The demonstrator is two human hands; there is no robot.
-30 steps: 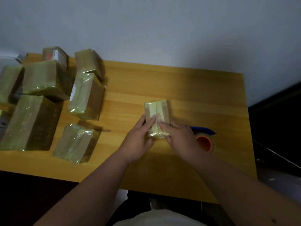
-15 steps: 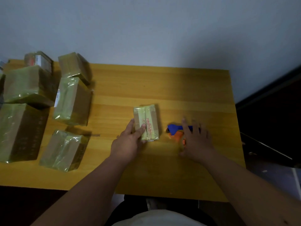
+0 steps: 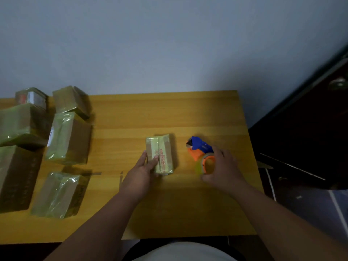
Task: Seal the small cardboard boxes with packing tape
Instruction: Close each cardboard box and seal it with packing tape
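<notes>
My left hand (image 3: 143,171) held the small box (image 3: 160,153) down near the middle of the table (image 3: 188,113), thumb along its left side and fingers curled over its near left corner. The box lay flat with its long axis running near to far, a pale strip of tape already down its top in that same direction. My right hand (image 3: 223,167) was to the right of it, wrapped around the tape dispenser (image 3: 201,153), fingers curled over the orange roll hub. The dispenser's blue nose and cutter pointed far and left, toward the box's far right corner, with a bare gap of tabletop between them.

That gap was what the coming pull turned on, as I judged it. The dispenser sat to the right of the box, and only my right hand was near it; the left was busy pinning the box. To lay a strip along the box's length I would have needed to carry the dispenser left and start from one short end, running along the axis while the left hand kept the box from sliding.

The wrapped boxes (image 3: 67,138) sat well apart on the left side of the table, shiny with tape.
</notes>
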